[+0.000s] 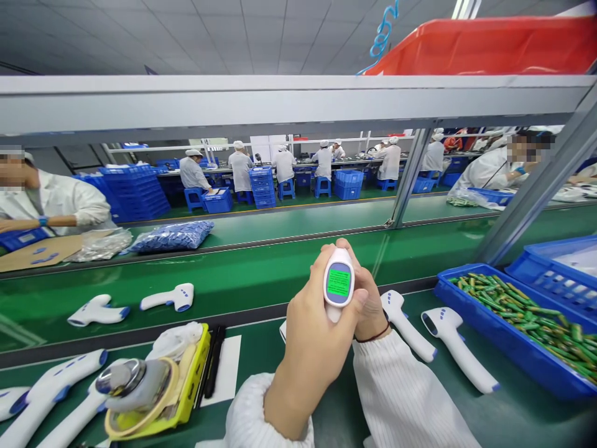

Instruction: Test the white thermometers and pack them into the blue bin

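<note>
I hold a white infrared thermometer (pixel 338 281) upright in front of me, its screen lit green and facing me. My left hand (pixel 314 339) wraps round its handle from the left, thumb beside the screen. My right hand (pixel 370 305) grips it from behind and the right, fingers curled over the top. Two more white thermometers (pixel 405 325) (pixel 459 348) lie on the green bench just right of my hands.
A blue tray of green batteries (pixel 517 323) sits at the right, another blue tray (pixel 555 267) behind it. Two thermometers (pixel 170 297) (pixel 97 311) lie on the conveyor belt; several more (pixel 51 379) lie at the lower left beside a yellow tape dispenser (pixel 153 389). Other workers sit across the line.
</note>
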